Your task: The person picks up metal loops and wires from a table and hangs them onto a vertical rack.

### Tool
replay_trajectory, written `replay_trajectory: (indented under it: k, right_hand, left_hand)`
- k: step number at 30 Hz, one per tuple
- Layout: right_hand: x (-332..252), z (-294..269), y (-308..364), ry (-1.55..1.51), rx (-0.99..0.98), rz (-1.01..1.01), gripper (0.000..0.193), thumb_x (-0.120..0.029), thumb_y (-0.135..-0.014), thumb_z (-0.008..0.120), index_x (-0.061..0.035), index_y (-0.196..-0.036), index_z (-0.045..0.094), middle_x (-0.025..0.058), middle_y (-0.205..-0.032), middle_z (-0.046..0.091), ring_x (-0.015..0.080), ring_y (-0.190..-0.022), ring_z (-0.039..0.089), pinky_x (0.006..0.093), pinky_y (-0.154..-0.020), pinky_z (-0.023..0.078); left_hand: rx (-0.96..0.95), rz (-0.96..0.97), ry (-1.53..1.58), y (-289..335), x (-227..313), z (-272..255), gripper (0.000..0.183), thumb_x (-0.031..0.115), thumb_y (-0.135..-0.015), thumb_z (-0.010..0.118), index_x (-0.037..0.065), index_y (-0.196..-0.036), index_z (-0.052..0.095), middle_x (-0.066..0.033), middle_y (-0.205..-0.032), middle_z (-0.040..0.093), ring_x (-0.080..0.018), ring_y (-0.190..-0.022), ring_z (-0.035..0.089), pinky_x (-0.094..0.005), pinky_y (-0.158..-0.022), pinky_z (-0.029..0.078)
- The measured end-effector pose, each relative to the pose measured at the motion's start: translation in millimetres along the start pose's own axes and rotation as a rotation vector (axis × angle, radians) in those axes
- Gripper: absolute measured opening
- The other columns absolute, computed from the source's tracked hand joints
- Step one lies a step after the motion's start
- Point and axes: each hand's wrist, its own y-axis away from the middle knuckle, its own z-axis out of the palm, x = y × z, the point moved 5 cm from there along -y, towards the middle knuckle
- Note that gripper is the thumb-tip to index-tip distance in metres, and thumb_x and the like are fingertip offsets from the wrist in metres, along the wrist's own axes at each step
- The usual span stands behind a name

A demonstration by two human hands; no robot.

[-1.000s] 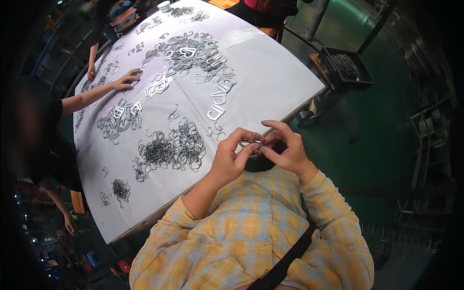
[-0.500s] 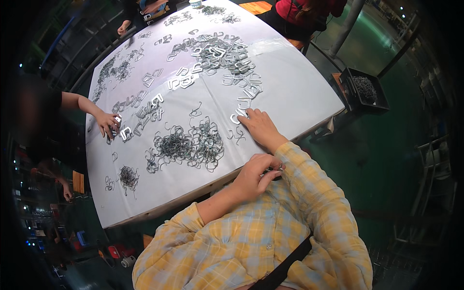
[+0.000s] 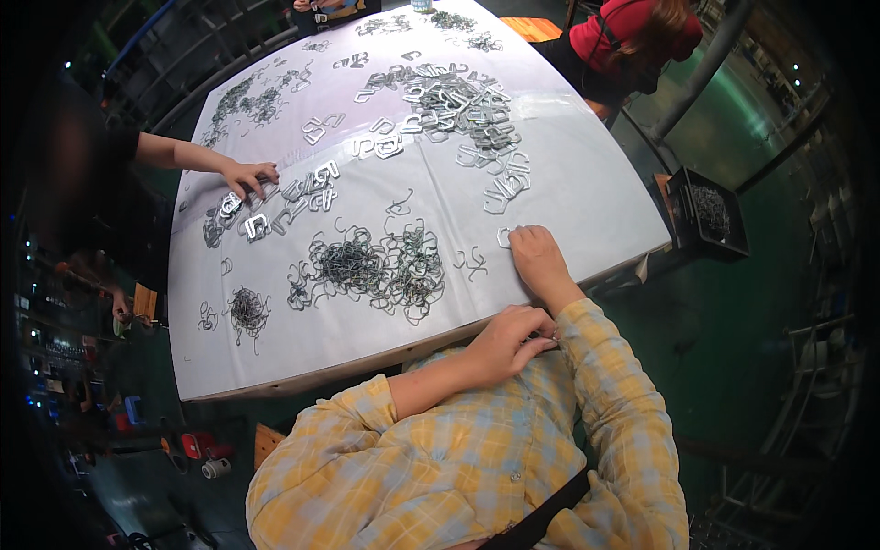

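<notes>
My right hand (image 3: 541,261) is at the near right part of the white table (image 3: 587,202), fingers closed on a flat silver metal bracket (image 3: 503,238) whose end sticks out past the fingertips. Close to the table's front edge and my body, my left hand (image 3: 511,341) is in a pinch; what lies in it is mostly hidden. A few loose wire hooks (image 3: 473,264) lie left of my right hand. Beyond it runs a trail of flat brackets (image 3: 507,179) up to a big heap of them (image 3: 463,105).
A tangled pile of wire hooks (image 3: 367,266) lies mid-table, a smaller one (image 3: 248,312) at near left. A co-worker's hand (image 3: 249,176) reaches over brackets at the left. Other people sit at the far side. A black bin of small metal parts (image 3: 708,209) stands at right.
My right hand has drawn the bracket nearer and to the right, away from the trail. The co-worker's hand has lifted and shifted over the brackets. The view has turned slightly.
</notes>
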Motion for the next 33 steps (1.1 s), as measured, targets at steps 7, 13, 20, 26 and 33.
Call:
replay_trajectory:
  k: [7,13,20,26,33]
  right_hand:
    - [14.4,-9.9,2.3,-0.341,0.071,-0.017,0.028,-0.011,-0.078,0.063,-0.0053,-0.104,0.057,0.0112,-0.101,0.059,0.0279,-0.092,0.055,0.0374,-0.083,0.045]
    - [11.4,-2.5,-0.4,-0.146,0.065,-0.023,0.028,-0.006,-0.078,0.059,-0.0040,-0.106,0.057,0.0114,-0.093,0.061,0.0260,-0.092,0.057,0.0344,-0.082,0.046]
    - [32.7,-17.4,11.7,-0.838,0.097,0.572,0.024,-0.003,-0.086,0.053,0.0008,-0.109,0.058,0.0132,-0.083,0.065,0.0208,-0.075,0.064,0.0293,-0.069,0.051]
    - [2.7,-91.7,33.5,-1.384,0.128,0.495,0.026,-0.001,-0.087,0.053,0.0032,-0.112,0.059,0.0073,-0.080,0.063,0.0104,-0.072,0.059,0.0245,-0.064,0.051]
    - [-12.9,-132.7,47.1,-0.973,0.212,0.392,0.030,0.004,-0.080,0.054,-0.0018,-0.109,0.062,0.0109,-0.081,0.063,0.0170,-0.067,0.060,0.0270,-0.061,0.049]
  left_hand:
    - [-0.006,-0.013,-0.009,0.3,3.4,2.8,0.010,0.001,-0.080,0.059,0.003,-0.086,0.052,-0.0073,-0.084,0.061,-0.0253,-0.082,0.058,-0.0344,-0.080,0.042]
    - [-0.003,-0.029,0.008,4.5,0.1,3.4,0.009,0.002,-0.081,0.059,0.002,-0.086,0.051,-0.0092,-0.085,0.061,-0.0264,-0.082,0.059,-0.0345,-0.076,0.045]
    - [0.084,-0.097,0.010,5.7,-3.8,-1.7,0.009,0.002,-0.083,0.058,-0.001,-0.091,0.054,-0.0095,-0.086,0.064,-0.0215,-0.080,0.060,-0.0311,-0.073,0.048]
    - [0.242,-0.138,0.082,3.2,-17.2,-9.9,0.005,-0.001,-0.085,0.055,-0.002,-0.089,0.053,-0.0108,-0.084,0.064,-0.0130,-0.077,0.061,-0.0258,-0.068,0.049]
    - [0.312,-0.180,0.029,-0.2,-20.9,-4.5,0.008,0.001,-0.081,0.060,0.000,-0.085,0.053,-0.0113,-0.078,0.064,-0.0202,-0.074,0.062,-0.0301,-0.067,0.048]
